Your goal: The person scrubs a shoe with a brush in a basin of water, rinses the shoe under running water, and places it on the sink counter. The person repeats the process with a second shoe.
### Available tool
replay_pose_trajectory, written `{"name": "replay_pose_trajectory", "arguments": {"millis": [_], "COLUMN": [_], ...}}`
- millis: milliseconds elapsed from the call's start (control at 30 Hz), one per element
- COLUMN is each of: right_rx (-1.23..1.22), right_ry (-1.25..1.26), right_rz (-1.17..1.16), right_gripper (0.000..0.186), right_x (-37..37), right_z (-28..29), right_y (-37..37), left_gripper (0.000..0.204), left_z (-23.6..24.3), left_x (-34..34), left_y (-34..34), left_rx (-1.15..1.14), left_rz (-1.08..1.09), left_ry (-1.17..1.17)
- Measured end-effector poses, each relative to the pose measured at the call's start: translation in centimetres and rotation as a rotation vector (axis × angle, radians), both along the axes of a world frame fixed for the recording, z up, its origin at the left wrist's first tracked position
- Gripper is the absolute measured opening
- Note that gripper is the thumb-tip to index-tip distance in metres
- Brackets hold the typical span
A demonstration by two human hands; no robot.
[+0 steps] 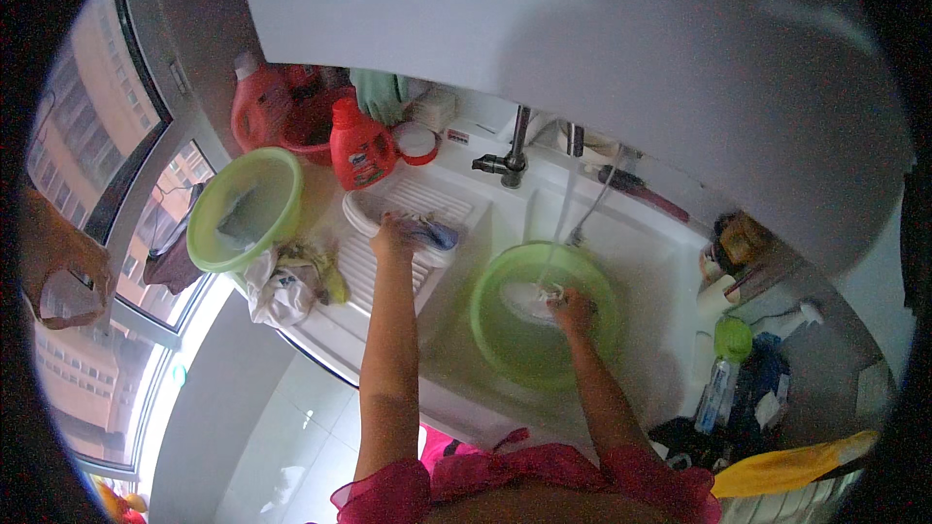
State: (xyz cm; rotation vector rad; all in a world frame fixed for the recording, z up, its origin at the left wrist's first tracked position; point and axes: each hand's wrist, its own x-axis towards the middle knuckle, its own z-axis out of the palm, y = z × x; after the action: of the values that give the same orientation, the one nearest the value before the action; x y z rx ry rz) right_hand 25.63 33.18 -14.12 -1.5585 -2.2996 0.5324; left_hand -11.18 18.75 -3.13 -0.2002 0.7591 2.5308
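Observation:
On the ribbed white washboard left of the sink lies a shoe with a white sole and a blue-grey upper. My left hand is closed on its near side. Behind that hand, another white, curved, sole-like edge shows. My right hand reaches into a light green basin in the sink, its fingers closed on a whitish thing whose kind I cannot make out. Water runs down into the basin from the spout.
A red detergent bottle stands behind the washboard. Left of it are a second green basin and crumpled cloths. The dark tap handle rises behind the sink. A green-capped bottle and a yellow cloth lie at right.

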Motion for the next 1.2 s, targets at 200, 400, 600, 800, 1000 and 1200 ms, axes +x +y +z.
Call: {"name": "replay_pose_trajectory", "arguments": {"millis": [200, 400, 600, 800, 1000, 1200], "right_rx": [-0.111, -0.129, -0.365, -0.282, -0.259, -0.282], "right_ry": [-0.086, 0.006, 0.555, 0.715, 0.593, 0.517], "right_rz": [0.159, 0.078, 0.071, 0.262, 0.370, 0.513], "right_gripper": [0.069, 0.051, 0.026, 0.021, 0.018, 0.030], "right_x": [-0.5, 0.1, -0.1, -1.6, 1.1, 1.4], "right_z": [3.4, 1.0, 2.1, 5.3, 14.5, 15.8], "right_y": [-3.5, -2.4, -0.7, -1.1, -2.0, -1.9], "left_gripper": [0.046, 0.077, 0.056, 0.035, 0.034, 0.024], "left_z": [-1.7, 5.6, 1.8, -10.0, -6.3, -5.1], "left_x": [-2.1, 6.7, 11.6, 16.8, 23.1, 22.1], "left_y": [-1.8, -1.2, 1.6, 6.8, 7.5, 9.0], "left_rx": [-0.504, -1.084, -0.640, -1.067, -0.479, -0.469], "left_rz": [0.123, 0.338, 0.238, -0.343, -0.550, -0.535], "left_ry": [-0.043, 0.276, 0.713, 0.843, 0.649, 0.167]}}
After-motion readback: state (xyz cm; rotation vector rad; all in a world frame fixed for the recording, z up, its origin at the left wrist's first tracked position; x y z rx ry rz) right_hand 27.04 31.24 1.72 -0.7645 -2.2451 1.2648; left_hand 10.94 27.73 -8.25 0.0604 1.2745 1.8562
